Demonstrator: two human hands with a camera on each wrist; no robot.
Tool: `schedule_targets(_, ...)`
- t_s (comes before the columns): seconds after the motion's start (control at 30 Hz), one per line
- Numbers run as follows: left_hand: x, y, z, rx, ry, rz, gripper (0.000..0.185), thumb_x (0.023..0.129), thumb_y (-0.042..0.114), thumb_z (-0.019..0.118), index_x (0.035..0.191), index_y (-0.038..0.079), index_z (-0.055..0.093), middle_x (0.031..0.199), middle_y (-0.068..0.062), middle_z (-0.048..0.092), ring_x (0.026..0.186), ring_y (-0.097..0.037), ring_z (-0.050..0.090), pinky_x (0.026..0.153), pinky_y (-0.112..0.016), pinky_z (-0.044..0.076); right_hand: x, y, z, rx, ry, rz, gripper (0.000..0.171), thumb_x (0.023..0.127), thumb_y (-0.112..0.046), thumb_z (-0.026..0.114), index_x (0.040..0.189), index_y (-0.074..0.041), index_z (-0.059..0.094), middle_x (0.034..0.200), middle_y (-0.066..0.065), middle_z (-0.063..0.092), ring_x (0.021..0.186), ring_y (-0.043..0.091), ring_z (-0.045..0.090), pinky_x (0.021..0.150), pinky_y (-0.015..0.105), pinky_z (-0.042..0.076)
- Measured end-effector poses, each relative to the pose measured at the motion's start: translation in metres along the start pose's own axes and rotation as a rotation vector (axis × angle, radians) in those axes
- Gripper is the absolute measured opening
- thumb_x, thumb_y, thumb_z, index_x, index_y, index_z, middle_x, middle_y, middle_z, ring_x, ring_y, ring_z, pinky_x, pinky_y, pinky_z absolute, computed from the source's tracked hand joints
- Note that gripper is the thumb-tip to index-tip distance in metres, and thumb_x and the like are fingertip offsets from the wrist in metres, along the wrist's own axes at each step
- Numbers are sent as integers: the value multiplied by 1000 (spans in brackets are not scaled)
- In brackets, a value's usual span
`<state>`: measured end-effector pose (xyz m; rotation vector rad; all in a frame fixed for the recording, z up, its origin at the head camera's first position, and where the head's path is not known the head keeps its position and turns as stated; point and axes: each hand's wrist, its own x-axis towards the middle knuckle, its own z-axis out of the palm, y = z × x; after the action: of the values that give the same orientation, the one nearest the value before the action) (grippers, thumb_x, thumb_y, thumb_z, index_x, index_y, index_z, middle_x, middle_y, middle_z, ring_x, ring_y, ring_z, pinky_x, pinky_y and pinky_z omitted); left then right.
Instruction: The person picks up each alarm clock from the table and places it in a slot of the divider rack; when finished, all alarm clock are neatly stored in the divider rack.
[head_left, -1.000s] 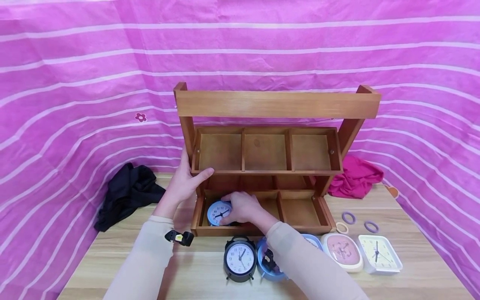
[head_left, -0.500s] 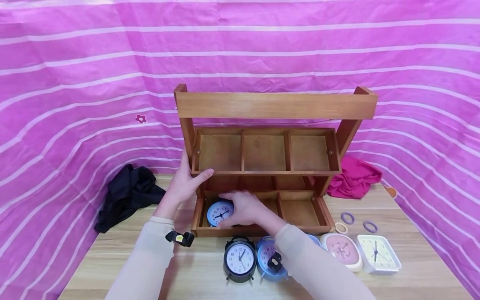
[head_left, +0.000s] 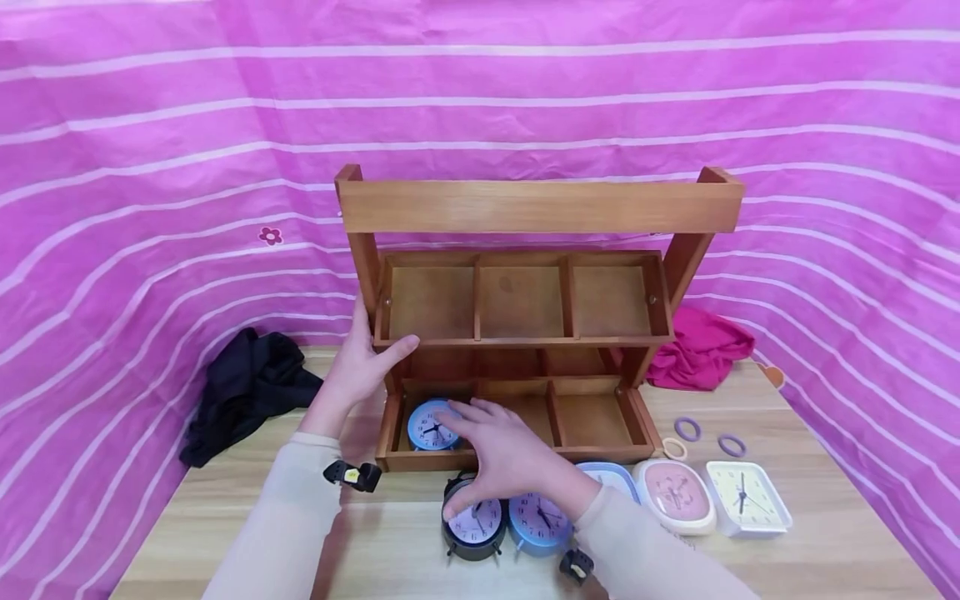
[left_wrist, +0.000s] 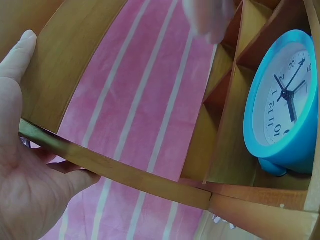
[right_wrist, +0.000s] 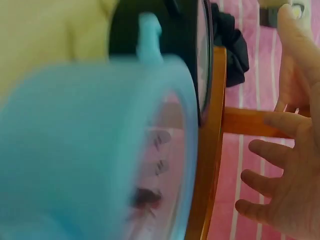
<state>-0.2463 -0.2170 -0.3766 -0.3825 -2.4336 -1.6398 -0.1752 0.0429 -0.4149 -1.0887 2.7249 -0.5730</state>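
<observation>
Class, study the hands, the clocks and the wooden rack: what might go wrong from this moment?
1. The right hand hangs open over the black alarm clock, close beside the blue clock; a careless reach could topple either.
2. Only the left hand steadies the wooden rack; letting go might shift it and the small blue clock inside.

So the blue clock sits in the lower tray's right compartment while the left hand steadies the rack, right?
Not quite: the blue clock sits in the lower tray's left compartment, as the head view shows. The left hand does steady the rack at its left post.
</observation>
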Motion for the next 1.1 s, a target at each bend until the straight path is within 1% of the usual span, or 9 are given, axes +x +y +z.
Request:
schedule_targets(0.1, 1, 0, 2, -2, 3, 12, 105, 98, 23, 74, 167, 32, -5, 171, -11, 21, 150, -39, 35, 120, -64, 30, -12, -5, 4, -42, 10, 0, 114, 65, -79, 83, 161, -32, 41, 168, 1, 35, 152, 40, 32, 116, 70, 31)
schedule_targets(0.23, 3, 1, 4, -15, 10, 31, 106, 96, 27, 77, 166, 38, -2, 169, -7, 24, 148, -35, 39, 119, -61, 34, -27, -6, 10, -100, 60, 7, 108, 64, -79, 83, 156, -33, 50, 161, 0, 46, 142, 32, 43, 112, 65, 38)
schedule_targets(0.3, 4, 2, 5, -19, 13, 28, 107, 95, 29, 78, 165, 41, -2, 169, -6, 25, 148, -34, 40, 119, -61, 35, -34, -6, 11, -131, 83, 1, 109, 63, -80, 83, 155, -32, 51, 156, -1, 50, 136, 28, 47, 108, 61, 42)
schedule_targets(0.43, 4, 1, 4, -19, 18, 15, 107, 94, 30, 79, 165, 43, 0, 170, -5, 25, 148, -35, 39, 118, -62, 35, -44, -5, 17, -141, 105, -20, 110, 62, -81, 83, 155, -31, 51, 147, -5, 57, 127, 24, 54, 97, 54, 47)
schedule_targets(0.53, 2, 0, 2, -21, 15, 12, 105, 95, 28, 79, 164, 44, 1, 169, -4, 26, 147, -35, 40, 117, -64, 36, -46, -5, 23, -130, 104, -22, 107, 64, -79, 84, 154, -31, 52, 142, -7, 59, 125, 22, 57, 95, 52, 47)
schedule_targets(0.7, -2, -1, -3, -15, 11, 26, 102, 96, 29, 78, 164, 44, 3, 168, -3, 26, 147, -36, 41, 116, -64, 37, -45, -6, 31, -136, 86, 1, 99, 66, -78, 84, 149, -30, 57, 137, -7, 61, 128, 17, 58, 101, 55, 46)
schedule_targets(0.87, -2, -2, -7, 6, 27, 41, 101, 96, 30, 77, 164, 44, 4, 168, -5, 26, 147, -37, 41, 116, -65, 37, -43, -7, 33, -145, 59, -7, 98, 65, -78, 84, 146, -29, 60, 132, -9, 63, 123, 14, 59, 97, 52, 47)
schedule_targets(1.0, -1, -2, -4, -7, 21, 59, 103, 95, 26, 78, 165, 43, 4, 168, -6, 27, 146, -38, 41, 115, -65, 37, -45, -5, 33, -161, 38, -6, 98, 63, -75, 87, 145, -29, 60, 129, -11, 62, 121, 15, 59, 93, 48, 46)
schedule_targets(1.1, 0, -3, 0, -11, 21, 54, 104, 95, 26, 79, 165, 43, 3, 168, -6, 27, 146, -38, 42, 115, -65, 38, -47, -2, 34, -157, 28, 7, 97, 63, -73, 89, 144, -29, 59, 129, -11, 62, 121, 15, 58, 91, 45, 46)
